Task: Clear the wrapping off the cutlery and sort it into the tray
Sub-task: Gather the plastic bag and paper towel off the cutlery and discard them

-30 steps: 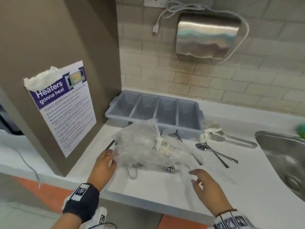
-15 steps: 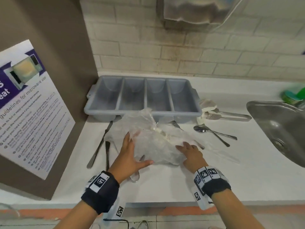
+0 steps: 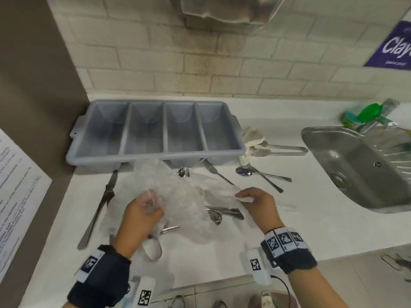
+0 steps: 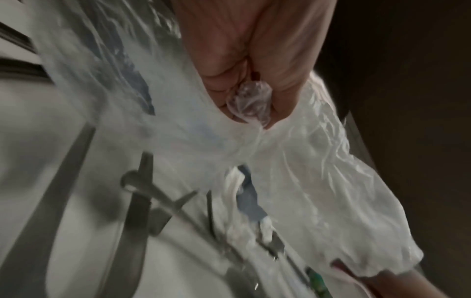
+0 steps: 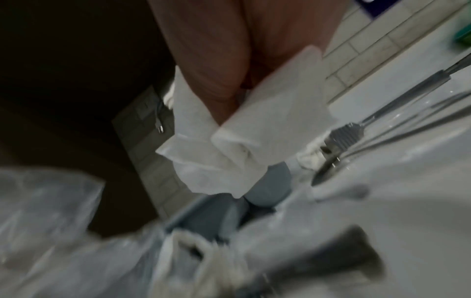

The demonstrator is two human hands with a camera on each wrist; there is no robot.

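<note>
Both hands grip the plastic wrap [image 3: 178,196] at frame centre — left hand [image 3: 142,216] bunching it, right hand [image 3: 258,203] pinching an edge. Advisable: lift slowly, so cutlery [image 3: 224,212] beneath stays near the tray [image 3: 155,156].

Partly veiled by the crumpled plastic wrap [image 3: 178,196]: cutlery [image 3: 224,213] lying in front of the tray [image 3: 155,130], kinds and number impossible to tell through the film. Hidden in the same wrap: fingertips of the left hand [image 3: 140,216]. Cut off by the top edge, above the tray: a steel wall fixture [image 3: 222,12]. Cut off at the right edge, right of the tray: sink [image 3: 355,165] and purple sign [image 3: 393,47], its wording incomplete. Smeared by motion in both wrist views: cutlery outlines, wrap folds, tray edge.
</note>
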